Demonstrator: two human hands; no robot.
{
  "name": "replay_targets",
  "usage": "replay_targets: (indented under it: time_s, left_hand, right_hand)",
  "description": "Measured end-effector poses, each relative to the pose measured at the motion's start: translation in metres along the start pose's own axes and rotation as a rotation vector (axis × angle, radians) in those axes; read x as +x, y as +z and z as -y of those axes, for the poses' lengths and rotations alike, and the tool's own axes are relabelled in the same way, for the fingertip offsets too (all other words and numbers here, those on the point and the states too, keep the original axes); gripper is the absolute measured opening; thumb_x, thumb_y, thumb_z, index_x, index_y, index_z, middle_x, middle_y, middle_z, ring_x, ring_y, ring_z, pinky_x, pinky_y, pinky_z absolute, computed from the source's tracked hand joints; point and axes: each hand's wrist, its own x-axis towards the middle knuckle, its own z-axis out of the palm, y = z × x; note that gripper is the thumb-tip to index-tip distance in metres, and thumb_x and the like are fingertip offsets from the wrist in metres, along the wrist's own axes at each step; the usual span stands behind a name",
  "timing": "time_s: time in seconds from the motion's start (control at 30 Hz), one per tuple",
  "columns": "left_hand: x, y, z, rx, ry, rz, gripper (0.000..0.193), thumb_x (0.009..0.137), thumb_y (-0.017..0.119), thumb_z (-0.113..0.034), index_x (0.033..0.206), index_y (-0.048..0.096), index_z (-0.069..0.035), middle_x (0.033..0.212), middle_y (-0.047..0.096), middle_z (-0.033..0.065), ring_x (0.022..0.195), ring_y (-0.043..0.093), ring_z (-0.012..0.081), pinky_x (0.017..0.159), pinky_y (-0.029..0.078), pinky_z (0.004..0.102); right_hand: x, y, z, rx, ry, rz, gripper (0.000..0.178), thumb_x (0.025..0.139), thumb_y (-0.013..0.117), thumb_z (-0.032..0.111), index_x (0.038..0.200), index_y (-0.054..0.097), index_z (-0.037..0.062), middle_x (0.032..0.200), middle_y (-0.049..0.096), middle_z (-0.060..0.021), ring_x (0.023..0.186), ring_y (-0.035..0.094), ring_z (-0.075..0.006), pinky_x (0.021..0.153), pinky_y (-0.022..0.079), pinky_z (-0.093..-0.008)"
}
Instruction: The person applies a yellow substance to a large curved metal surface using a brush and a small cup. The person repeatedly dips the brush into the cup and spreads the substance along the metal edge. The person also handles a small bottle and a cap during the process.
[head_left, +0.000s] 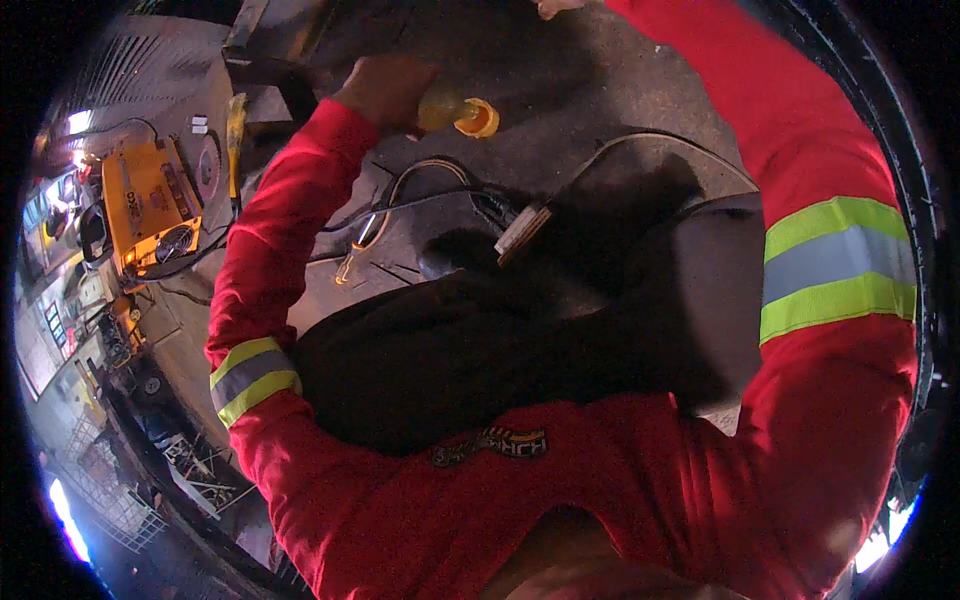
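Note:
My left hand (385, 88) is closed around a yellowish cylinder (440, 108) with a round orange end (478, 119). Its exact kind is unclear in the dim light. That arm, in a red sleeve, reaches up to the far middle of the view. Only a bit of my right hand (556, 6) shows at the top edge, and whatever it touches lies outside the picture. Below the left hand, looped cables (430, 165) run over the floor to a pale power strip (522, 232). Near them lies a slim tool with a yellow-orange handle (345, 268).
An orange box-shaped machine with a fan grille (150, 200) stands at the left. Beside it are a thin disc (208, 166) and a long yellow-handled tool (236, 145). A dark metal frame piece (270, 75) stands near my left wrist. Wire racks and clutter fill the lower left.

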Motion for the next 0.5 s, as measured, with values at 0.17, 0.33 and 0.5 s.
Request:
replay_targets:
  time_s: [0.17,0.33,0.5]
  left_hand:
    - [-0.002,0.007,0.0,-0.006,0.073,-0.1,0.064,0.054,0.085,-0.03,0.109,0.059,-0.013,0.101,0.066,0.0101,0.098,0.063,0.0296,0.078,0.052,0.0444]
    - [-0.003,0.012,0.006,-0.04,0.135,-0.165,0.067,0.055,0.085,-0.03,0.115,0.059,-0.017,0.103,0.065,0.0072,0.099,0.063,0.0288,0.08,0.052,0.0448]
    - [0.003,-0.023,-0.013,-0.033,0.001,0.124,0.073,0.056,0.085,-0.031,0.12,0.056,-0.009,0.108,0.063,0.0157,0.102,0.06,0.0331,0.087,0.048,0.0421]
  right_hand:
    - [-0.007,-0.01,0.044,-0.337,0.028,0.03,0.023,0.065,0.077,0.018,0.075,0.067,-0.001,0.076,0.065,-0.0198,0.075,0.064,-0.0332,0.065,0.051,-0.0449]
    - [-0.004,-0.016,0.061,-0.281,0.06,0.081,0.026,0.065,0.078,0.019,0.081,0.07,-0.0005,0.083,0.067,-0.0197,0.083,0.065,-0.0338,0.07,0.053,-0.0443]
    - [-0.001,-0.005,0.056,-0.29,0.038,0.097,0.027,0.065,0.078,0.019,0.082,0.07,-0.0008,0.084,0.067,-0.0198,0.085,0.065,-0.0346,0.071,0.053,-0.0445]
